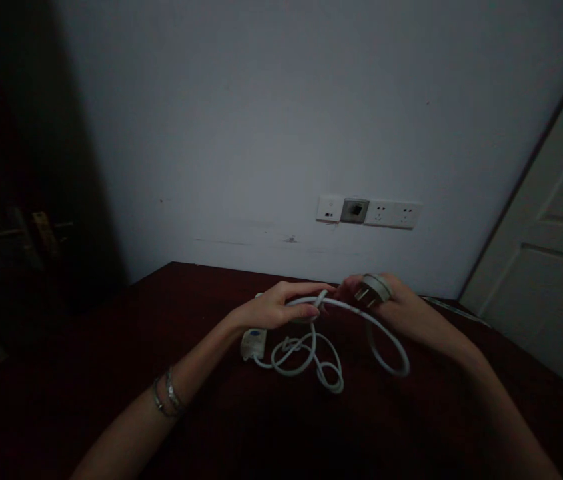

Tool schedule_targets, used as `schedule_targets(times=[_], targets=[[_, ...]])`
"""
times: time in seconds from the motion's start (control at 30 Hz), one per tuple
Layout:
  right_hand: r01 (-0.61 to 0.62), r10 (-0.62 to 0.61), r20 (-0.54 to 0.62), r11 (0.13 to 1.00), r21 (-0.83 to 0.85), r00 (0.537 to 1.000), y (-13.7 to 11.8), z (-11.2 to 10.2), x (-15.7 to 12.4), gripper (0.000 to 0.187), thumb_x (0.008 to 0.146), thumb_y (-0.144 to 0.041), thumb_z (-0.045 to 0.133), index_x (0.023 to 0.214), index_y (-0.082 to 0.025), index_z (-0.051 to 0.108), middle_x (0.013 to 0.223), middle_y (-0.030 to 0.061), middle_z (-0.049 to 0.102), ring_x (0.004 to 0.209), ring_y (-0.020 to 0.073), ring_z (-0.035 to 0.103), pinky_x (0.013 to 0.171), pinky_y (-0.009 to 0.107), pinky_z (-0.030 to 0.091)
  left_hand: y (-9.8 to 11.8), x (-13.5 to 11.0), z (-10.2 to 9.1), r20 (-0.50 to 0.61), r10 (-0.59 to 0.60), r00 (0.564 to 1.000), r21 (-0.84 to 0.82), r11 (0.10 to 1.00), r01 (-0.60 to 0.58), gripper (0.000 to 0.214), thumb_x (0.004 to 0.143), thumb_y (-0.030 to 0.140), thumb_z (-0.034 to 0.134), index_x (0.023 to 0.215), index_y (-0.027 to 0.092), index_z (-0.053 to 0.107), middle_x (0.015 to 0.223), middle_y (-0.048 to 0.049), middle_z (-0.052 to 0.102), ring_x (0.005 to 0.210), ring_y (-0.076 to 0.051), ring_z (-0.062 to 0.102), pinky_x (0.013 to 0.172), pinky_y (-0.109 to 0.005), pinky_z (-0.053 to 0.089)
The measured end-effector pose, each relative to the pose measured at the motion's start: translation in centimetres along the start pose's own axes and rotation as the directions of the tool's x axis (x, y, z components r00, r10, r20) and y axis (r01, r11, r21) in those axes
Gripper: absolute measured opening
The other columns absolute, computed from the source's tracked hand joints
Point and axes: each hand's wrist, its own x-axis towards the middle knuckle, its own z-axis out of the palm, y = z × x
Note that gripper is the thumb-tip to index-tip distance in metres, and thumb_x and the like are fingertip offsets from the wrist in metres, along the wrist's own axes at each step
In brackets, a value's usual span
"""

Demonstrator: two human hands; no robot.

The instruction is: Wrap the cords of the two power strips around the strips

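Two hands in the head view, both your own, over a dark red tabletop (196,293); light dim. Your left hand (271,307) sits at 6 o'clock from view centre. Its thumb and fingers are pinched together on a white cable (386,333), which crosses itself at your fingertips. Your right hand (401,300), near 4 o'clock, is closed about the plug (377,288), raised above the tabletop; part of that grip is hidden from you. Bare metal prongs point toward 8 o'clock. Between your hands the cable bows out, drops in a loop toward 5 o'clock and turns back up to the plug.

Further coils lie on the tabletop below your left hand, toward 5 o'clock from it. At 7 o'clock from that hand: a white block (252,347) with a blue spot, joined to the cable and partly covered by your wrist. Two bracelets (166,395) circle your left forearm.

Pale wall (241,133) behind, with a row of socket plates (392,214) near 3 o'clock. White panelled door (556,233) at the far 3 o'clock edge.
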Motion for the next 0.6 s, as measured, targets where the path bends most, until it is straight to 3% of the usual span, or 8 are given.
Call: schedule_targets(times=[0.07, 0.13, 0.2, 0.33, 0.47, 0.6], targets=[[0.018, -0.04, -0.209, 0.994, -0.108, 0.977, 0.5, -0.5, 0.2, 0.025, 0.086, -0.033, 0.042, 0.073, -0.018, 0.058, 0.071, 0.0025, 0.062, 0.067, 0.0163, 0.056, 0.061, 0.027, 0.043, -0.6, 0.1, -0.3, 0.001, -0.036, 0.999, -0.14, 0.989, 0.036, 0.045, 0.083, 0.025, 0.057, 0.127, 0.015, 0.053, 0.108, -0.0127, 0.065, 0.093, -0.019, 0.062, 0.081, -0.031, 0.046], [-0.002, -0.073, -0.399, 0.983, -0.183, 0.914, 0.8, -0.6, 0.3, 0.018, 0.084, -0.034, 0.046, 0.077, -0.019, 0.054, 0.073, 0.0025, 0.061, 0.069, 0.0171, 0.056, 0.064, 0.028, 0.042, -1.4, 0.2, -0.4, 0.005, -0.048, 0.999, -0.299, 0.953, 0.047, 0.045, 0.083, 0.026, 0.058, 0.126, 0.015, 0.053, 0.111, -0.0153, 0.064, 0.093, -0.02, 0.063, 0.079, -0.032, 0.047], [-0.038, -0.034, -0.467, 0.989, -0.143, 0.884, 0.8, -0.6, 0.1, 0.013, 0.08, -0.033, 0.052, 0.086, -0.021, 0.049, 0.07, -0.0001, 0.058, 0.063, 0.0156, 0.054, 0.059, 0.027, 0.041, -2.2, 0.5, -0.4, -0.018, -0.045, 0.999, -0.418, 0.908, 0.033, 0.044, 0.082, 0.029, 0.06, 0.123, 0.015, 0.054, 0.112, -0.0174, 0.063, 0.092, -0.021, 0.064, 0.075, -0.031, 0.047], [-0.046, 0.071, -0.272, 0.994, 0.097, 0.96, -0.4, -0.4, -0.8, 0.026, 0.081, -0.035, 0.054, 0.102, -0.024, 0.044, 0.077, -0.002, 0.057, 0.064, 0.0141, 0.055, 0.057, 0.025, 0.044, -3.7, 0.9, -0.4, -0.081, -0.096, 0.992, -0.596, 0.802, 0.029, 0.042, 0.081, 0.035, 0.061, 0.117, 0.013, 0.058, 0.104, -0.0182, 0.065, 0.085, -0.023, 0.066, 0.069, -0.029, 0.047], [-0.028, 0.058, -0.112, 0.967, 0.253, 0.992, -1.4, -0.7, -1.3, 0.028, 0.081, -0.044, 0.056, 0.097, -0.021, 0.054, 0.09, 0.0028, 0.063, 0.08, 0.0164, 0.06, 0.067, 0.027, 0.048, -4.6, 1.1, -0.4, -0.075, -0.126, 0.989, -0.698, 0.715, 0.038, 0.041, 0.078, 0.037, 0.064, 0.109, 0.011, 0.062, 0.097, -0.0168, 0.067, 0.078, -0.021, 0.066, 0.068, -0.032, 0.049], [-0.04, 0.079, -0.118, 0.952, 0.303, 0.99, -0.8, -1.1, -0.8, 0.029, 0.072, -0.043, 0.068, 0.089, -0.019, 0.062, 0.081, 0.0029, 0.066, 0.072, 0.0148, 0.061, 0.062, 0.024, 0.048, -4.6, 1.0, -0.2, -0.061, -0.116, 0.991, -0.724, 0.689, 0.036, 0.038, 0.077, 0.036, 0.065, 0.105, 0.01, 0.064, 0.097, -0.0168, 0.066, 0.077, -0.021, 0.065, 0.072, -0.035, 0.05]])
